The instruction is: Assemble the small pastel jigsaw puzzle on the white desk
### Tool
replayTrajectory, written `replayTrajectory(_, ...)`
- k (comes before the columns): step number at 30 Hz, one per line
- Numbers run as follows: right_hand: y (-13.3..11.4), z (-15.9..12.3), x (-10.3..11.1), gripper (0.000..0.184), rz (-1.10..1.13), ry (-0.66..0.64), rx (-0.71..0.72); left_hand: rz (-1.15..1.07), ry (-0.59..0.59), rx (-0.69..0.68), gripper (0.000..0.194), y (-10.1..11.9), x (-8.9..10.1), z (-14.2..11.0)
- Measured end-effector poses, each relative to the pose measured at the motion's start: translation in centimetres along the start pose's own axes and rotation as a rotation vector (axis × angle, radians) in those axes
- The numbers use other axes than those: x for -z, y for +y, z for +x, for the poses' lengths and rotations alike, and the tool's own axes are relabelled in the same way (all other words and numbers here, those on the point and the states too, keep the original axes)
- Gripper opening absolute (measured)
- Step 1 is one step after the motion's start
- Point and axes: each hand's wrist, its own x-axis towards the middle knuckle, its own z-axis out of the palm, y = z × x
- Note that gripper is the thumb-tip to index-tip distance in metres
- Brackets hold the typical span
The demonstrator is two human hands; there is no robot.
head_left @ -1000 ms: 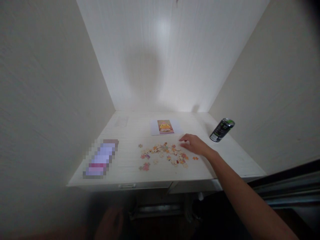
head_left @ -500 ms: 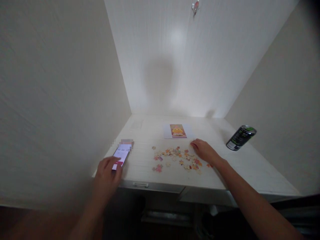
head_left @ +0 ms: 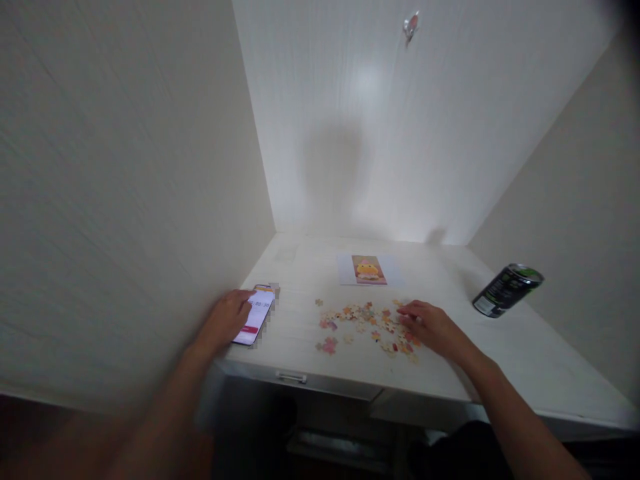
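A smartphone (head_left: 260,313) with a lit screen lies on the left of the white desk, showing digits like a timer and a red button low down. My left hand (head_left: 227,323) reaches over its left edge, fingers stretched toward the upper screen; it grips nothing. Loose jigsaw pieces (head_left: 367,313) in cream, orange and pink are scattered mid-desk. Over their right edge rests my right hand (head_left: 433,327), palm down, fingers slightly bent and a little apart. No piece shows between its fingers, and what lies under the palm is hidden.
Behind the pieces lies a white sheet with a picture of a yellow figure (head_left: 369,270). A tilted dark can (head_left: 507,291) is on the right. Walls enclose the desk on three sides; a drawer handle (head_left: 291,377) is at the front edge.
My left hand has moved from the phone's lower screen up toward its top. My right hand has come nearer me, onto the pieces' right edge. The whole view has shifted slightly.
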Motion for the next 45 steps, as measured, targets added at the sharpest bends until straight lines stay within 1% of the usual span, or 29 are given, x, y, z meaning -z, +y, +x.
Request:
replayTrajectory(2, 0.2, 0.2, -0.2, 0.033, 0.023, -0.024, 0.016, -0.063, 0.049, 0.049, 0.055, -0.2, 0.2, -1.9)
replayTrajectory(5, 0.5, 0.7, -0.3, 0.034, 0.032, -0.095, 0.037, -0.149, 0.096, 0.093, 0.057, -0.4, -0.2, -4.4)
replayTrajectory(7, 0.5, 1.0, -0.2, 0.034, 0.039, -0.138, 0.045, -0.202, 0.112, 0.098, 0.056, -0.3, -0.5, -5.5)
replayTrajectory(9, 0.3, 1.2, -0.1, 0.033, 0.047, -0.151, 0.036, -0.242, 0.125, 0.086, 0.052, -0.3, -0.8, -5.9)
replayTrajectory(16, 0.5, 1.2, -0.4, 0.033, 0.089, -0.151, -0.023, -0.251, 0.156, -0.024, 0.039, -0.3, -0.9, -5.6)
replayTrajectory(23, -0.1, 1.5, -0.3, 0.031, 0.125, -0.164, -0.109, -0.223, 0.174, -0.099, 0.034, -0.8, -1.4, -6.2)
replayTrajectory(26, -0.2, 1.6, -0.1, 0.031, 0.116, -0.143, -0.117, -0.210, 0.174, -0.114, 0.034, -0.8, -1.5, -6.2)
replayTrajectory(29, 0.1, 1.6, -0.1, 0.029, 0.057, -0.075, -0.134, -0.198, 0.182, -0.116, 0.034, -0.6, -1.5, -6.2)
replayTrajectory(32, 0.3, 2.0, -0.3, 0.027, -0.062, -0.019, -0.145, -0.183, 0.192, -0.117, 0.034, -0.6, -1.5, -6.3)
replayTrajectory(37, -0.2, 3.4, -0.6, 0.026, -0.189, 0.042, -0.136, -0.162, 0.185, -0.129, 0.035, -0.8, -1.7, -6.4)
replayTrajectory(41, -0.7, 4.3, -0.8, 0.023, -0.270, 0.065, -0.113, -0.156, 0.188, -0.137, 0.034, -0.7, -1.7, -6.5)
replayTrajectory(45, -0.7, 4.5, -0.8, 0.024, -0.315, 0.055, -0.092, -0.152, 0.181, -0.129, 0.033, -0.5, -1.6, -6.5)
